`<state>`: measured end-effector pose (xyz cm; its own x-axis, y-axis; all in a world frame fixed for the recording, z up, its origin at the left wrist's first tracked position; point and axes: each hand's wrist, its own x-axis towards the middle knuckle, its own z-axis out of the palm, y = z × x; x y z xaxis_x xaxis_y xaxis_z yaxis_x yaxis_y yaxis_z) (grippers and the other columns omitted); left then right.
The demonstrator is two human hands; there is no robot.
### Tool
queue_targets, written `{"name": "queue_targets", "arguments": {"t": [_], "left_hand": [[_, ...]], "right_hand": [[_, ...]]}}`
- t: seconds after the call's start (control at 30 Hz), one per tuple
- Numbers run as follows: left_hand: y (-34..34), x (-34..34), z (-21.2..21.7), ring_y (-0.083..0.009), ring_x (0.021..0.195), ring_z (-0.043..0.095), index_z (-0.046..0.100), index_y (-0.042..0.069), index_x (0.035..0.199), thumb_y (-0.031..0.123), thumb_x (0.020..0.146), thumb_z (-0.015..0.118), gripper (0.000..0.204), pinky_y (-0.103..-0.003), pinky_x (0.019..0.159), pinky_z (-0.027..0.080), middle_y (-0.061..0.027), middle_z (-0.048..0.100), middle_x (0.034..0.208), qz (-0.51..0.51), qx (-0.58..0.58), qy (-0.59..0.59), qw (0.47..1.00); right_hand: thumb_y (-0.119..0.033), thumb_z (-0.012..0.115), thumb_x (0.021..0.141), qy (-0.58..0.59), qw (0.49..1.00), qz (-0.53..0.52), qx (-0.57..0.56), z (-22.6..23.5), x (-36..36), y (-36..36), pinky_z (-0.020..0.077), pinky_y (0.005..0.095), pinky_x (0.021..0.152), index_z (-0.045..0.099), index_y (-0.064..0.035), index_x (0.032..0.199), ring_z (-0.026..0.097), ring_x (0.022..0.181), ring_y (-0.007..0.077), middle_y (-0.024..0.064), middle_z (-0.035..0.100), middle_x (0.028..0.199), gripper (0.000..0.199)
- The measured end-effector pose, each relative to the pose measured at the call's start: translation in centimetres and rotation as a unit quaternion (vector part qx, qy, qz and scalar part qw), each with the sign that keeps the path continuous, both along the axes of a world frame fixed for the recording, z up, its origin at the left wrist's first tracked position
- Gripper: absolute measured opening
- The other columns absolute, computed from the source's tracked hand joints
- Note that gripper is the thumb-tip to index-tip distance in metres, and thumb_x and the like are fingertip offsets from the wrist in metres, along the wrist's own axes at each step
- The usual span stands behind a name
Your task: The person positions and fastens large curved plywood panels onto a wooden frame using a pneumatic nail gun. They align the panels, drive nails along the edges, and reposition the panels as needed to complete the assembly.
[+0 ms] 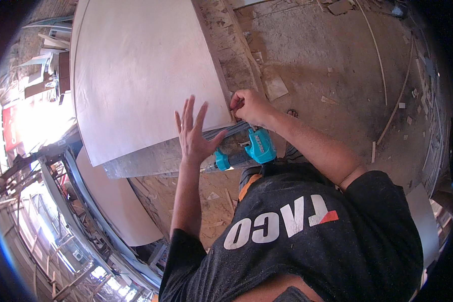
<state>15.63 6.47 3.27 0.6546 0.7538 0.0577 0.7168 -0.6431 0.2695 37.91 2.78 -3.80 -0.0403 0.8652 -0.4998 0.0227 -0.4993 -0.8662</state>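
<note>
At the near corner of a large, pale, flat board (146,70), the left hand (194,138) spread and the right hand (251,106) curled

On the head view, I watch from afar as the board fills the upper left, its visible long axis running away from the wearer and leaning slightly left; the frame cuts off its far end. One corner points back toward the black T-shirt (307,251).

I see the left hand open, fingers fanned forward over the board's near part; I cannot tell whether it touches. The right hand is bent in, fingertips at the board's right edge just beside that corner; whether they pinch anything is hidden from me. Just below it sits a bulky teal-and-black power tool (260,145).

Beneath the board shows a worn, dark grey bench top (146,160). To the right I see a dusty brown floor (317,65) with scattered scraps and a long, thin, curved strip (379,51). At left, another pale sheet (118,206) lies near a glaring bright opening (40,126).
</note>
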Motion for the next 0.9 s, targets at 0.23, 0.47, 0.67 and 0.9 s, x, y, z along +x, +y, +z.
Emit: {"name": "queue_targets", "arguments": {"t": [0.23,0.47,0.67,0.9], "left_hand": [[5.9,2.9,0.4,-0.0361,0.163,0.022,0.061,0.021,0.146,0.046,0.063,0.093,0.092,-0.07,0.128,0.01,-0.0127,0.028,0.173,-0.213,-0.064,0.075,0.972],[8.3,2.7,-3.3,-0.0374,0.162,0.021,0.066,0.018,0.132,0.041,0.065,0.088,0.074,-0.084,0.119,0.007,-0.0106,0.046,0.156,-0.373,-0.04,0.045,0.926],[7.8,3.0,-4.0,-0.0365,0.159,0.025,0.066,0.017,0.131,0.041,0.067,0.085,0.071,-0.085,0.118,0.008,-0.0106,0.051,0.148,-0.38,0.002,0.02,0.925],[8.3,3.5,-4.1,-0.0359,0.155,0.031,0.069,0.015,0.127,0.041,0.067,0.086,0.067,-0.086,0.118,0.008,-0.0123,0.052,0.143,-0.396,-0.028,0.005,0.918]], "right_hand": [[0.008,0.069,0.086,0.062,0.995,-0.062,-0.055,0.3,-1.3,-0.8,0.0586,0.032,0.076,0.069,-0.0023,0.108,0.07,0.088,0.0162,0.0087,0.072,0.098,0.024],[0.011,0.065,0.087,0.097,0.973,-0.207,-0.018,1.2,-3.5,-4.0,0.0584,0.0311,0.08,0.067,-0.0014,0.113,0.069,0.094,0.015,0.0086,0.072,0.104,0.029],[-0.005,0.067,0.092,-0.093,0.866,-0.486,0.074,1.6,-10.3,-7.4,0.0565,0.0347,0.083,0.07,-0.0001,0.115,0.072,0.092,0.0206,0.0097,0.076,0.101,0.025],[-0.012,0.068,0.093,0.071,0.894,-0.443,-0.009,0.7,-23.9,-8.3,0.0558,0.0391,0.097,0.061,0.0041,0.135,0.071,0.117,0.0306,0.0208,0.073,0.128,0.045]]}}
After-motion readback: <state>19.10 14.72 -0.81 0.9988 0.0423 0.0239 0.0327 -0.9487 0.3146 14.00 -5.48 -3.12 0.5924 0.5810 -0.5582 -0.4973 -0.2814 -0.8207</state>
